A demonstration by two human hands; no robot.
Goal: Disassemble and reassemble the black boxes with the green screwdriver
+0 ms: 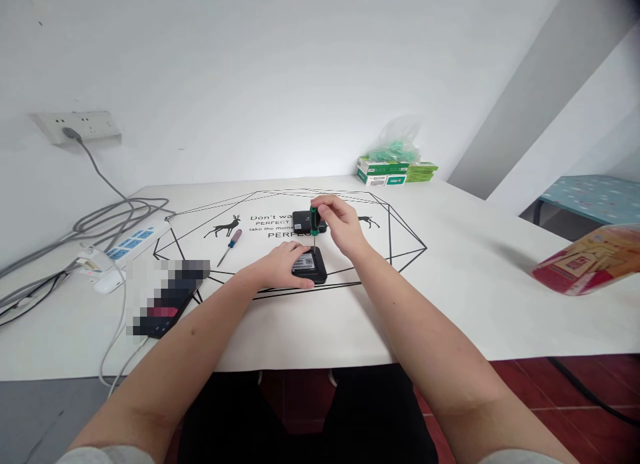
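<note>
A small black device (320,272) with a white label lies on the table in front of me. My left hand (283,265) grips it from the left, thumb at its near edge and fingers over its far side. In my right hand (341,225) is a green and black screwdriver (315,220), held upright by the handle. Its shaft points down to the far right part of the device; the tip's exact contact is too small to tell. Just behind, partly hidden by the screwdriver, lies a second black piece (302,221). A second screwdriver (231,246), with a red and blue handle, rests to the left.
A phone (175,304), partly pixelated, lies left of my forearm. Beyond it are a power strip (133,244) and tangled grey cables (107,217). Green and white boxes (383,171) with a plastic bag (397,144) stand by the wall. A red package (585,261) is at the right.
</note>
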